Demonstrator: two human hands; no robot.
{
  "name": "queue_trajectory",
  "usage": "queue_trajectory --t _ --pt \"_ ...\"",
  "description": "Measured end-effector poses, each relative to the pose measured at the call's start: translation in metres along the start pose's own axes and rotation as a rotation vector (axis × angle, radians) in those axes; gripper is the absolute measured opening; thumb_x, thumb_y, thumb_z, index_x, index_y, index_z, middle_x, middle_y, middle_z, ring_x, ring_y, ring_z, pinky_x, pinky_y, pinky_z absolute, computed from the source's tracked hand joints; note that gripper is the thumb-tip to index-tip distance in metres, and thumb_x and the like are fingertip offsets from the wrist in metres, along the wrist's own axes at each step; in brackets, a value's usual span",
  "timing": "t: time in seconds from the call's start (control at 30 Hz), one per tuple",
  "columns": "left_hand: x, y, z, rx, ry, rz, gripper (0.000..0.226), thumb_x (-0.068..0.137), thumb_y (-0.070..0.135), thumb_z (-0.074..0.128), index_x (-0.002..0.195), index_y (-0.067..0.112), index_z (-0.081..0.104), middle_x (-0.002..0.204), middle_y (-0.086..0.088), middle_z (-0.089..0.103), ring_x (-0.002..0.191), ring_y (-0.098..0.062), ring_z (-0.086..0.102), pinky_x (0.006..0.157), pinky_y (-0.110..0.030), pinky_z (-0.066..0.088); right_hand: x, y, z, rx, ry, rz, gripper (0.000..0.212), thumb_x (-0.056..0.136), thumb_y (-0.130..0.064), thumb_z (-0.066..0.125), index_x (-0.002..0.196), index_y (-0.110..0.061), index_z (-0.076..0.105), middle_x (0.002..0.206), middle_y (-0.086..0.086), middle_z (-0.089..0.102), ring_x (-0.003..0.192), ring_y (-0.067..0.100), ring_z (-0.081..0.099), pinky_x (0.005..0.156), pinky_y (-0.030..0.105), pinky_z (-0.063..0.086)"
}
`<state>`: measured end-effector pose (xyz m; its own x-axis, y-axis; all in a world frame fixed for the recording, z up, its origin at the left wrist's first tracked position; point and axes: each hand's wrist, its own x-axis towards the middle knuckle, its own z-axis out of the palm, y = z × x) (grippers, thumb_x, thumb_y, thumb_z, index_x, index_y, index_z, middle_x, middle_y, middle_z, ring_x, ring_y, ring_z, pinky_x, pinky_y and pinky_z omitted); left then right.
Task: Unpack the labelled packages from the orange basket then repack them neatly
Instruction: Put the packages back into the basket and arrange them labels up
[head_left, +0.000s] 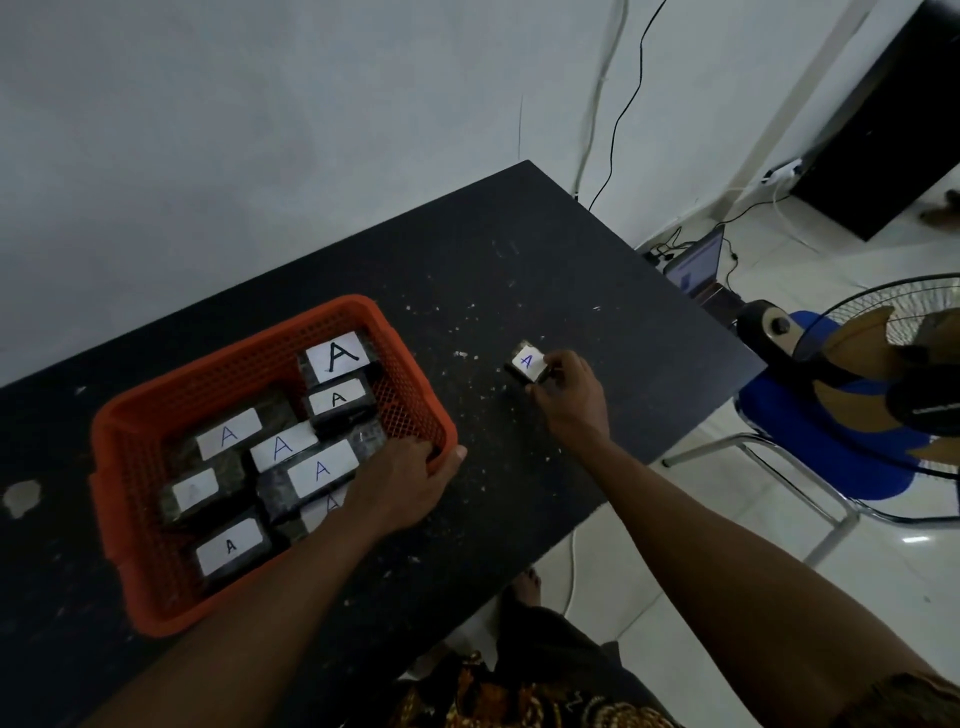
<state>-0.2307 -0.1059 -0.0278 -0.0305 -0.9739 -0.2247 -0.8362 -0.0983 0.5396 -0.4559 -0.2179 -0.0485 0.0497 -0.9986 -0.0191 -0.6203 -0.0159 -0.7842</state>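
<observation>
The orange basket (156, 405) sits on the left half of the dark table and holds several dark packages with white labels marked "A" (337, 355). My left hand (405, 483) grips the basket's near right rim, fingers inside and thumb outside. To the right of the basket, my right hand (569, 395) pinches a small dark package (525, 361) with a white "A" label, low at the table surface; whether it rests on the table I cannot tell.
The black table (519, 249) is speckled with pale crumbs and ends at its right edge near a blue chair (810, 447). A standing fan (883, 374), a laptop (698, 265) and cables on the floor lie beyond that edge.
</observation>
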Motion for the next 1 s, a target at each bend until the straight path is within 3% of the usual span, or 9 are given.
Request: queue_trajectory --t 0.13,0.3,0.43,0.53,0.63,0.73,0.87,1.0 --pt "-0.006 -0.006 -0.003 -0.015 -0.037 0.044 0.050 0.095 0.065 0.035 0.072 0.026 0.057 0.075 0.006 0.058 0.068 -0.009 0.056 0.068 -0.034 0.051 -0.009 -0.023 0.001 0.030 0.025 -0.085 0.030 0.083 -0.026 0.072 0.109 -0.027 0.056 0.116 -0.006 0.051 0.099 0.003 0.049 0.078 0.013 0.040" --pt "-0.020 -0.020 -0.011 0.053 -0.096 0.071 0.046 0.097 0.062 0.032 0.095 0.027 0.062 0.100 0.002 0.061 0.089 -0.012 0.057 0.082 -0.038 0.051 -0.041 -0.074 0.019 0.018 -0.028 -0.318 0.030 0.081 -0.034 0.071 0.107 -0.030 0.058 0.112 -0.012 0.050 0.094 -0.003 0.050 0.069 0.005 0.041" --pt "-0.037 -0.033 -0.021 -0.019 -0.080 0.071 0.044 0.098 0.059 0.036 0.109 0.028 0.065 0.105 0.004 0.065 0.087 -0.008 0.059 0.077 -0.032 0.051 -0.066 -0.099 0.042 -0.262 -0.063 -0.491 0.033 0.079 -0.042 0.069 0.106 -0.024 0.064 0.105 0.000 0.061 0.094 0.014 0.051 0.078 0.029 0.042" --pt "-0.050 -0.043 -0.025 -0.003 -0.039 0.056 0.044 0.097 0.060 0.036 0.116 0.032 0.064 0.104 0.005 0.067 0.085 -0.009 0.060 0.075 -0.032 0.051 -0.075 -0.108 0.059 -0.486 -0.059 -0.568 0.031 0.080 -0.046 0.067 0.101 -0.023 0.066 0.100 0.002 0.065 0.095 0.023 0.051 0.080 0.038 0.039" --pt "-0.060 -0.051 -0.028 0.010 -0.033 0.009 0.044 0.095 0.062 0.038 0.110 0.032 0.066 0.100 0.005 0.068 0.082 -0.007 0.060 0.072 -0.029 0.050 -0.073 -0.113 0.070 -0.657 -0.146 -0.557 0.027 0.084 -0.045 0.057 0.097 -0.023 0.063 0.100 0.002 0.064 0.101 0.024 0.046 0.086 0.043 0.036" --pt "-0.070 -0.059 -0.030 0.055 0.001 -0.043 0.057 0.091 0.070 0.034 0.091 0.025 0.069 0.083 0.006 0.063 0.072 -0.009 0.058 0.066 -0.031 0.051 -0.067 -0.121 0.078 -0.756 -0.185 -0.531 0.024 0.085 -0.044 0.054 0.093 -0.023 0.062 0.101 0.002 0.063 0.106 0.025 0.042 0.089 0.045 0.031" --pt "-0.078 -0.066 -0.031 0.108 0.071 -0.026 0.059 0.092 0.068 0.035 0.090 0.021 0.071 0.075 0.008 0.052 0.070 -0.009 0.049 0.056 -0.025 0.035 -0.056 -0.138 0.086 -0.895 -0.263 -0.539 0.020 0.084 -0.042 0.054 0.091 -0.025 0.063 0.106 0.002 0.063 0.105 0.025 0.042 0.088 0.043 0.031" --pt "-0.083 -0.070 -0.033 0.102 0.069 -0.030 0.062 0.092 0.070 0.033 0.083 0.021 0.070 0.076 0.002 0.057 0.069 -0.009 0.052 0.060 -0.028 0.043 -0.050 -0.144 0.090 -0.967 -0.330 -0.530 0.023 0.084 -0.042 0.056 0.099 -0.026 0.063 0.112 0.003 0.061 0.108 0.025 0.042 0.092 0.042 0.032"
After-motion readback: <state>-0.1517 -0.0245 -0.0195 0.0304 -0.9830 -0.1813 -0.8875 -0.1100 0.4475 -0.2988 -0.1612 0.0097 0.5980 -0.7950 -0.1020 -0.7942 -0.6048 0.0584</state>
